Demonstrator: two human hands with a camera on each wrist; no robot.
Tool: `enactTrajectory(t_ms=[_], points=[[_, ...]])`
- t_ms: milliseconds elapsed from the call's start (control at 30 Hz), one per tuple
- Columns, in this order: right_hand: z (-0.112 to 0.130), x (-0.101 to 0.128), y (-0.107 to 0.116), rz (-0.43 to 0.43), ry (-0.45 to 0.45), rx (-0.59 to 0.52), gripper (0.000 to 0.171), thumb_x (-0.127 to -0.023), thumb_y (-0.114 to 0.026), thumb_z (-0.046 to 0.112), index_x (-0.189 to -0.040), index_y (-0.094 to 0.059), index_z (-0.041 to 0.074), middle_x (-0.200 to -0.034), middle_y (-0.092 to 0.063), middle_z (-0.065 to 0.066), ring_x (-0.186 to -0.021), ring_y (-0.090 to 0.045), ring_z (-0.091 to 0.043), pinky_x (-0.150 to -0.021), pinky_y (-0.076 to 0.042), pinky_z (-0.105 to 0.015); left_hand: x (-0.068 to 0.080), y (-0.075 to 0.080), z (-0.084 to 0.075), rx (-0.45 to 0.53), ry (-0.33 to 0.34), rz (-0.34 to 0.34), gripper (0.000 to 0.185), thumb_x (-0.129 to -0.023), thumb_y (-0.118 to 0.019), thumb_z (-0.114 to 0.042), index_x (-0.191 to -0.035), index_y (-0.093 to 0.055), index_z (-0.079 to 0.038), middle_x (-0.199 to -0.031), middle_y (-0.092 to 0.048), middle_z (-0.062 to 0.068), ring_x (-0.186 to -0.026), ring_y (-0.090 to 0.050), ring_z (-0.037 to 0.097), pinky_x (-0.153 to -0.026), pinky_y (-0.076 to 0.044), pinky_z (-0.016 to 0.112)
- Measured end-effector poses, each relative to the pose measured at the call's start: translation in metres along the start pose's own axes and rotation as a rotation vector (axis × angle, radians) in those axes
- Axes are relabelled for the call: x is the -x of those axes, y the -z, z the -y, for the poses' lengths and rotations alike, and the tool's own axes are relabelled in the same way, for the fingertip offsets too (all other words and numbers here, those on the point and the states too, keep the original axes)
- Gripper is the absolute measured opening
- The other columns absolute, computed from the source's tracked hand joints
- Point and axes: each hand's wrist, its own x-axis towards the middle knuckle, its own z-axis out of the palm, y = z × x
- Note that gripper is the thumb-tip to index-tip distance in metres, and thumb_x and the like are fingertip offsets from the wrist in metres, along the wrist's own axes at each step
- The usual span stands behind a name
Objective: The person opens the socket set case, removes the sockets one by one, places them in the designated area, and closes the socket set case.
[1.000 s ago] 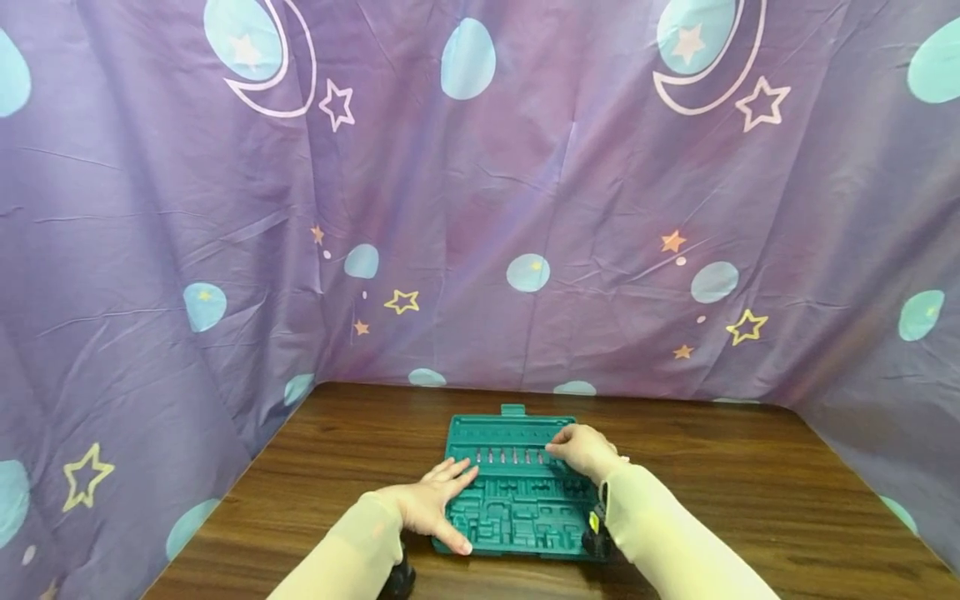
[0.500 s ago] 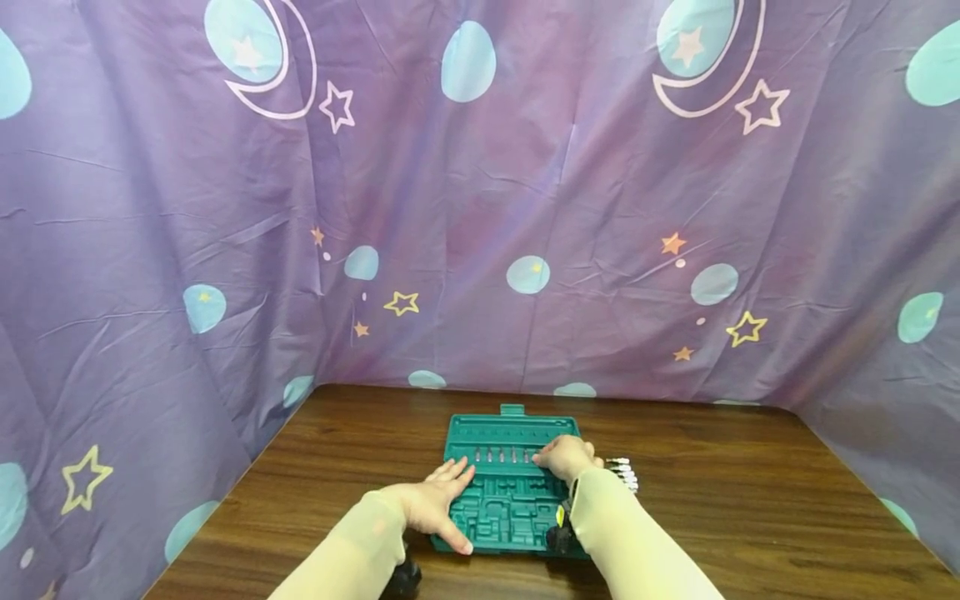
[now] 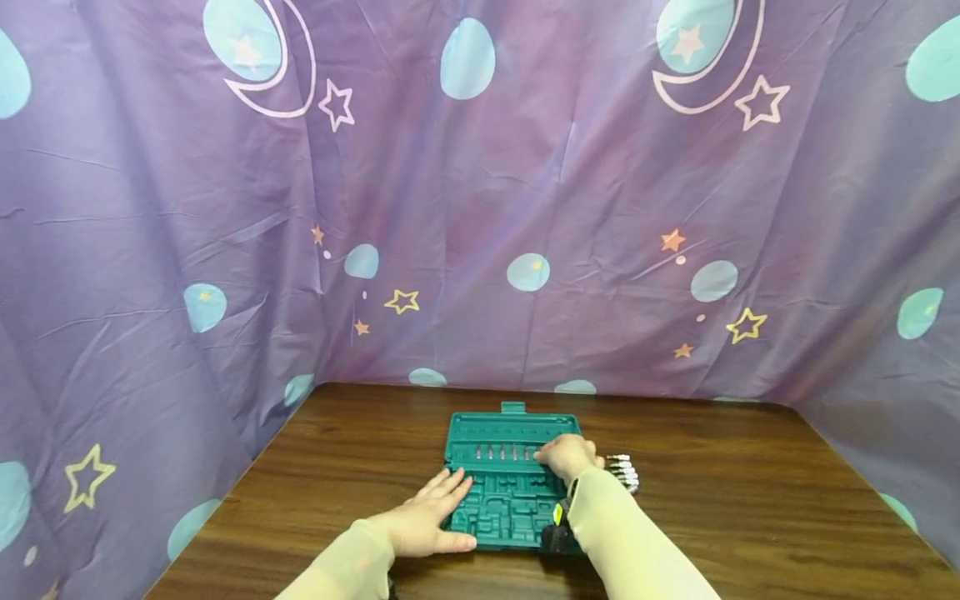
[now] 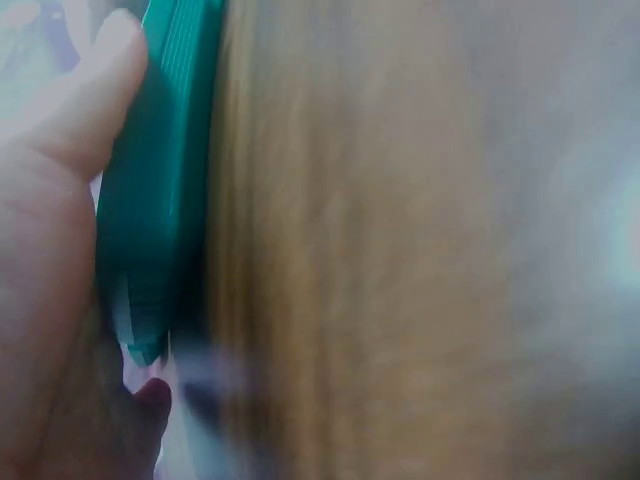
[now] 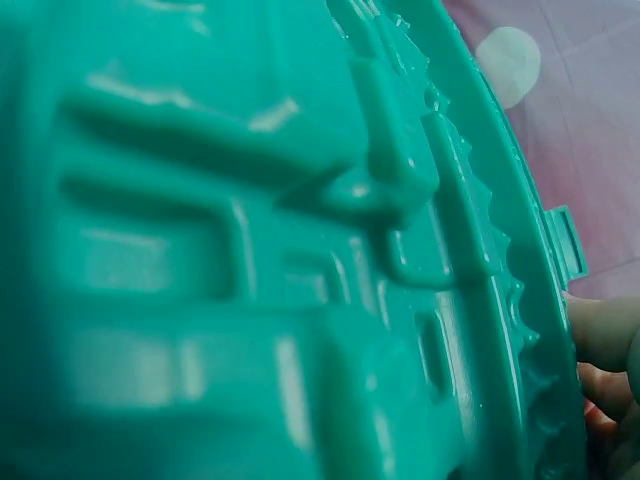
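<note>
My left hand [image 3: 423,523] is lying flat, fingers straight, on the green tool case [image 3: 510,500]'s near-left corner; my right hand [image 3: 567,457] is curling over its far-right bits, grip unclear.

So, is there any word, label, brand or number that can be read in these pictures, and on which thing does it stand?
None can be read.
Green case: no print shows, only moulded slots; the wrist views are too blurred to tell.
Curtain: only drawn moons, stars and dots, no letters.
Yellow tag at the right wrist: too small to read.
Metal bits beside the case: no marks visible.
</note>
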Motion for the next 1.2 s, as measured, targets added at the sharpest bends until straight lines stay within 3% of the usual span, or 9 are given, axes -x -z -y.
enactTrajectory(t_ms=[267, 533, 800, 1000, 1200], points=[[0.011, 0.003, 0.007, 0.017, -0.095, 0.027, 0.034, -0.082, -0.073, 0.032, -0.103, -0.072, 0.005, -0.115, -0.057, -0.026, -0.106, -0.043, -0.044, -0.086, -0.032, -0.055, 0.003, -0.004, -0.005, 0.015, -0.014, -0.009, 0.078, -0.095, -0.050, -0.054, -0.154, -0.023, -0.011, -0.161, -0.014, 0.008, -0.147, -0.002, 0.031, -0.110, -0.020, 0.059], [0.006, 0.002, 0.004, 0.007, -0.066, -0.143, 0.017, -0.084, -0.073, 0.023, -0.097, -0.076, 0.012, -0.113, -0.061, -0.019, -0.115, -0.035, -0.051, -0.093, -0.027, -0.061, 0.003, -0.006, 0.000, 0.018, -0.009, -0.035, 0.079, -0.093, -0.052, -0.055, -0.154, -0.025, -0.011, -0.160, -0.016, 0.008, -0.147, -0.003, 0.031, -0.110, -0.020, 0.060], [0.002, 0.005, -0.003, 0.006, -0.044, -0.033, 0.018, -0.085, -0.073, 0.028, -0.096, -0.076, 0.015, -0.110, -0.063, -0.017, -0.111, -0.041, -0.046, -0.089, -0.031, -0.058, 0.005, -0.009, 0.000, 0.016, -0.013, -0.029, 0.080, -0.093, -0.053, -0.056, -0.153, -0.026, -0.012, -0.160, -0.017, 0.008, -0.147, -0.005, 0.032, -0.111, -0.019, 0.058], [0.001, 0.004, 0.001, -0.013, -0.022, -0.246, 0.023, -0.087, -0.071, 0.027, -0.096, -0.074, 0.007, -0.113, -0.061, -0.020, -0.115, -0.038, -0.048, -0.094, -0.028, -0.060, 0.003, -0.006, 0.002, 0.070, 0.004, 0.014, 0.077, -0.095, -0.051, -0.054, -0.154, -0.022, -0.014, -0.161, -0.013, 0.006, -0.147, 0.000, 0.030, -0.111, -0.018, 0.059], [-0.002, 0.002, 0.009, 0.053, 0.101, -0.414, 0.019, -0.090, -0.067, 0.016, -0.096, -0.069, -0.002, -0.117, -0.064, -0.019, -0.110, -0.054, -0.037, -0.091, -0.043, -0.050, 0.003, -0.004, 0.001, 0.090, 0.012, 0.024, 0.077, -0.095, -0.052, -0.053, -0.155, -0.022, -0.015, -0.161, -0.013, 0.005, -0.147, 0.001, 0.029, -0.111, -0.017, 0.060]])
